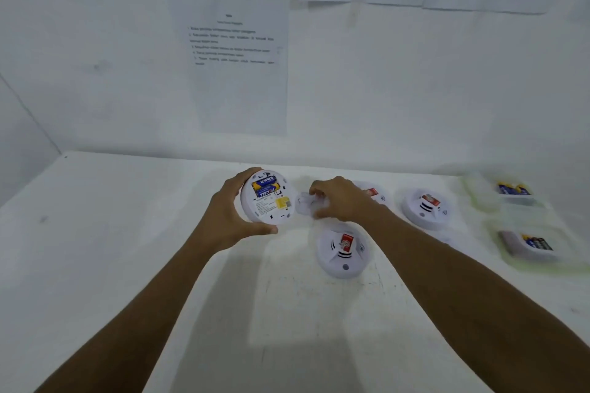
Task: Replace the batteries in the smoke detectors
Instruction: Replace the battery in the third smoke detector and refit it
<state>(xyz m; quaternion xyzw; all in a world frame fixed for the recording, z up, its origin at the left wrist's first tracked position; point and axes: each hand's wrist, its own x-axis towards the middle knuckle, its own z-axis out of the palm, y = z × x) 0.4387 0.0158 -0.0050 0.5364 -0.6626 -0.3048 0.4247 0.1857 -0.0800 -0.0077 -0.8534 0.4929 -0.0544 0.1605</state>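
My left hand [228, 217] grips a white smoke detector [266, 199] tilted up off the table, its back facing me. Two blue batteries [265, 187] sit in its open compartment, above a yellow label. Just to its right, my right hand [340, 199] pinches a small white plastic piece [305, 202], blurred, which looks like the detector's cover. Three more white detectors with red stickers lie face up on the table: one [343, 250] near me, one [424, 209] to the right, one [373, 193] partly hidden behind my right hand.
The white table [127, 249] meets a white wall with printed sheets [238, 64] taped to it. At the far right stand two clear trays of batteries, one at the back [514, 190] and one nearer [536, 244].
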